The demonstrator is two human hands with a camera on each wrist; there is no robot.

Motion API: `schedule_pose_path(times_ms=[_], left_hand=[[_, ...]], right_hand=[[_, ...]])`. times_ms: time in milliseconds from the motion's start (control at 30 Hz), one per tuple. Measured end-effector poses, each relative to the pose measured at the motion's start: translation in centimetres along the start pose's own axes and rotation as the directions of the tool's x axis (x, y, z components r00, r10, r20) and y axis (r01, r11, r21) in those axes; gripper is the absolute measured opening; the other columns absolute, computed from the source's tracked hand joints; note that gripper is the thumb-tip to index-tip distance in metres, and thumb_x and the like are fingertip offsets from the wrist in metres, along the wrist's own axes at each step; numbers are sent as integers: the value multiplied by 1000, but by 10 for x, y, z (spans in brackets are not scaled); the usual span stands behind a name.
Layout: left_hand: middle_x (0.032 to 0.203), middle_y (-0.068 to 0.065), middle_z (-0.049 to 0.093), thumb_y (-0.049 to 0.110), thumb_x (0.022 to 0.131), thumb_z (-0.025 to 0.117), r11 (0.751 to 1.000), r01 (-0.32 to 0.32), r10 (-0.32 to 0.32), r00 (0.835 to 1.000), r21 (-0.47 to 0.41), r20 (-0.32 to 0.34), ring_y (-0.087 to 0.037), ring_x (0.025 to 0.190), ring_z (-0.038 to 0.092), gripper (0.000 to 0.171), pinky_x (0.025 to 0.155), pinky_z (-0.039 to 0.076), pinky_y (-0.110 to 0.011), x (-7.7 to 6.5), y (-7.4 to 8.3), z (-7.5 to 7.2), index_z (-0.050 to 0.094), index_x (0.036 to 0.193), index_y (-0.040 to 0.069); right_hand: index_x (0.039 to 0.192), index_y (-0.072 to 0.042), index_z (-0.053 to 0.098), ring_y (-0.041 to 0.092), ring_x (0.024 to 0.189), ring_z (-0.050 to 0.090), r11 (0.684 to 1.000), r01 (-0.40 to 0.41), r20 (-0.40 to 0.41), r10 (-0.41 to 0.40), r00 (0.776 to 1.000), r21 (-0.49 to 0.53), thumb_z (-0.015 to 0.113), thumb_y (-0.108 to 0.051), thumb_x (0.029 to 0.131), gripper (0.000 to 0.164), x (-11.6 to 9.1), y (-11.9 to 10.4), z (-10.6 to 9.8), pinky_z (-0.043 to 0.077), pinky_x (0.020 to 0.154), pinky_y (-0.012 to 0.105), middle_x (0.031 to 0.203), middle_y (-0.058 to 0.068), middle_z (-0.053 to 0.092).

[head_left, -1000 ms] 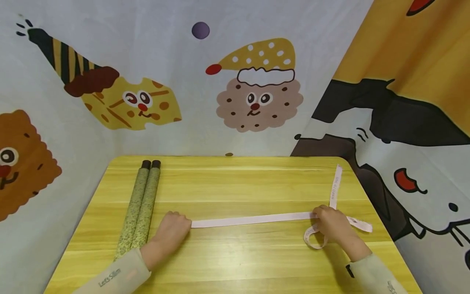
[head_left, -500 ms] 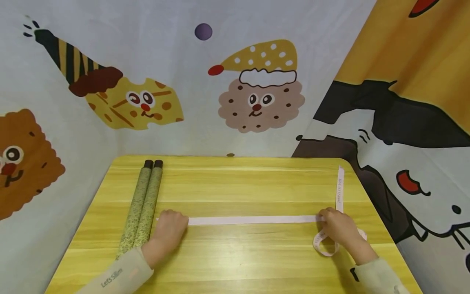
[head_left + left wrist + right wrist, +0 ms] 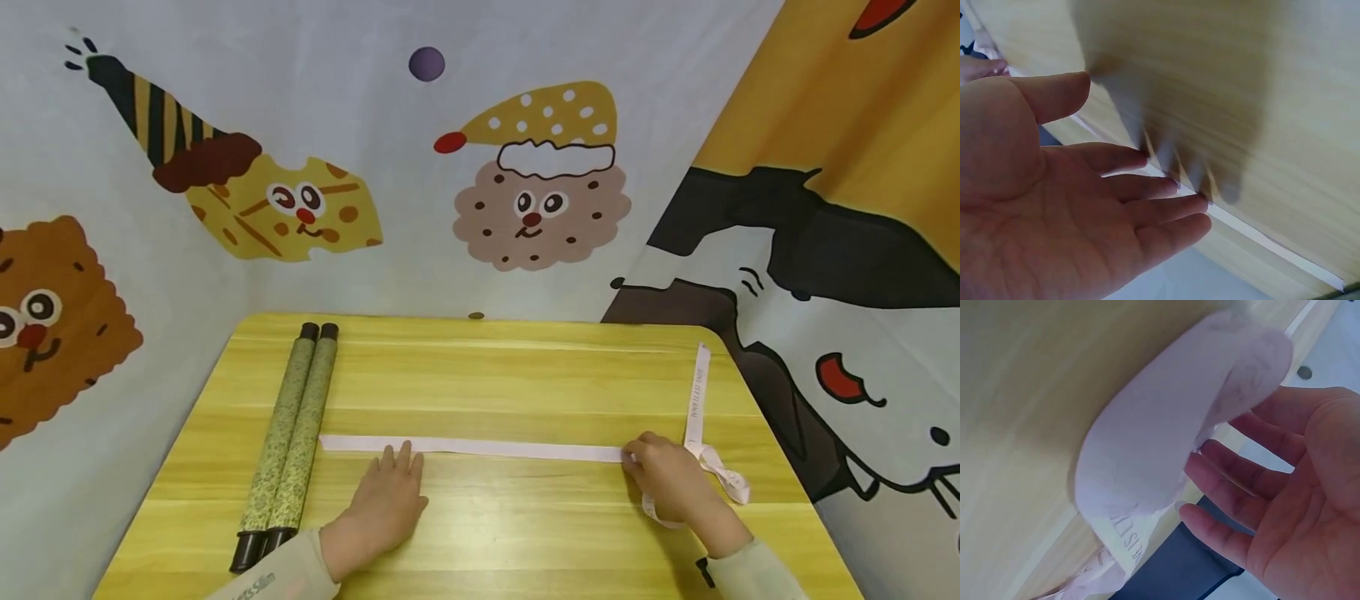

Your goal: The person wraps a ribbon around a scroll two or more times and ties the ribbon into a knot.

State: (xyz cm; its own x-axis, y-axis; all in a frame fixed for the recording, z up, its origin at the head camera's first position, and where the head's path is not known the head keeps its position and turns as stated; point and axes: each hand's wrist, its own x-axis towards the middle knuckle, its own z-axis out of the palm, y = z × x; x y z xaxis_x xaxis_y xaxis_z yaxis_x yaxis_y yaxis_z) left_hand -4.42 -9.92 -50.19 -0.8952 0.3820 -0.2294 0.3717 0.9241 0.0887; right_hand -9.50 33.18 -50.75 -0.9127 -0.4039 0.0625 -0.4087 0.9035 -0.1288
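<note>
Pink ribbon (image 3: 517,450) lies mostly straight on the table (image 3: 487,375); only its right end seems left to straighten, being looped. My left hand (image 3: 378,510), fingers spread, touches it; my right hand (image 3: 671,479) pinches it.

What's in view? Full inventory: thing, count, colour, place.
Table: 1, yellow wood-grain, lower half of head view
Ribbon: seemingly 1, pale pink, across the table, slack at its right end
Rods: 2, speckled green with black ends, side by side at table's left
Cloth: count unclear, mainly white and yellow, cartoon prints, around the table
Dark bit: 1, black, lower right, unidentifiable
Sleeves: 2, pale, on the forearms
Left hand: 1, bare, fingertips at ribbon
Right hand: 1, bare, holding ribbon
</note>
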Motion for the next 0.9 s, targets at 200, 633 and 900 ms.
schedule_pose_path(times_ms=[200, 633, 900], left_hand=[[140, -27, 40, 38, 92, 55, 996, 47, -45, 999, -74, 28, -45, 124, 33, 61, 101, 31, -59, 3, -16, -7, 45, 134, -6], [145, -40, 9, 39, 89, 59, 939, 260, -301, 937, -224, -176, -62, 121, 13, 84, 87, 27, -77, 2, -101, -41, 16, 147, -5], [140, -48, -5, 62, 85, 53, 862, 411, -446, 893, -298, -58, -71, 111, 11, 111, 60, 44, -71, 6, -137, -36, -5, 144, -12]], right_hand=[[90, -10, 71, 14, 68, 55, 1000, 18, -13, -18, 1000, 2, 74, -18, 79, 14, 0, -8, 2, 49, 53, 32, 80, 1, 61], [92, -8, 71, 14, 71, 56, 999, 38, -53, -38, 998, -5, 69, -16, 83, 12, 1, -7, 10, 52, 57, 33, 82, 1, 62], [91, -7, 71, 14, 72, 57, 998, 67, -90, -68, 994, -14, 71, -14, 81, 12, 0, -4, 12, 52, 56, 32, 84, 2, 63]])
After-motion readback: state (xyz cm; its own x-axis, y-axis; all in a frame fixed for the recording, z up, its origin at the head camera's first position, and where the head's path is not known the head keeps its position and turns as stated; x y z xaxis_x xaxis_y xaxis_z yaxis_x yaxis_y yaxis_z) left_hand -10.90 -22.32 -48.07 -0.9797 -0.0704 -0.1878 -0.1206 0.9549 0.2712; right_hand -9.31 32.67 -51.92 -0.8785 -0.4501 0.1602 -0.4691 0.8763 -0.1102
